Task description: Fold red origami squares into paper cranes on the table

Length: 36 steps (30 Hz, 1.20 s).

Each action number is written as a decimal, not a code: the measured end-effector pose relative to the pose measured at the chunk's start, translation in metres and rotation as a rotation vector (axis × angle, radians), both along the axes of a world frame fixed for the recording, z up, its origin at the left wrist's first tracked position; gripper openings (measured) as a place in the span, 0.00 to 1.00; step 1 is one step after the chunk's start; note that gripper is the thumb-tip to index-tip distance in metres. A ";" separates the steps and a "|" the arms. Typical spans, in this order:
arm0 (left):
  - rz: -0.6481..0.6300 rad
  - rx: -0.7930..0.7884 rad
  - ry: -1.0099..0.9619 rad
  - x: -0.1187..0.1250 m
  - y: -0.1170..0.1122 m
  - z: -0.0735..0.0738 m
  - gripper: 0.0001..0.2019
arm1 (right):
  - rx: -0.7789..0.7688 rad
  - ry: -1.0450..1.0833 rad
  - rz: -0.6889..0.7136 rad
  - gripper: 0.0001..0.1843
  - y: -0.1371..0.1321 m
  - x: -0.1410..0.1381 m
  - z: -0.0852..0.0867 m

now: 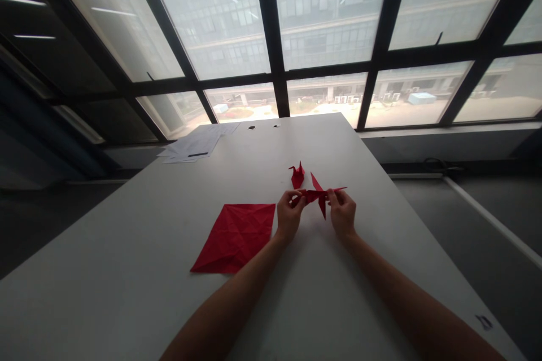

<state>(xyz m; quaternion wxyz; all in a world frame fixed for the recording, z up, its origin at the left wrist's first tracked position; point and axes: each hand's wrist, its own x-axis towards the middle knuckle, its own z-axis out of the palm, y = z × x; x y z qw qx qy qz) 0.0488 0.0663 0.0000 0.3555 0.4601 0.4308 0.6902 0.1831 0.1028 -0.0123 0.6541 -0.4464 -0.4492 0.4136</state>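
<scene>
A partly folded red paper figure [319, 194] with pointed flaps is held just above the white table [169, 304]. My left hand [289, 215] pinches its left end and my right hand [342, 213] pinches its right side, both with closed fingers. Just beyond my hands a small finished red paper crane [297, 175] stands on the table. A flat, creased red paper square [235, 236] lies to the left of my left hand.
A stack of white printed sheets [198, 145] lies at the table's far left corner. Two small round holes [251, 127] sit near the far edge. Large dark-framed windows [271, 39] rise behind the table; floor drops away on both sides.
</scene>
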 end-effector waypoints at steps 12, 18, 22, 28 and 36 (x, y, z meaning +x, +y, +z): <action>-0.271 -0.077 -0.411 -0.005 0.003 -0.009 0.24 | -0.132 0.395 0.170 0.17 0.003 0.003 0.000; -0.162 -0.143 -0.178 -0.002 0.002 -0.011 0.19 | -0.028 0.239 0.104 0.17 0.002 0.006 0.000; 0.096 -0.120 0.136 0.002 -0.004 -0.008 0.16 | 0.068 0.047 -0.058 0.17 0.001 0.011 0.003; 0.248 -0.017 0.320 0.004 -0.011 0.001 0.14 | 0.238 -0.187 -0.112 0.11 -0.008 0.015 0.014; 0.036 0.023 0.285 0.004 -0.010 0.000 0.08 | 0.474 -0.389 0.065 0.04 -0.020 0.008 0.016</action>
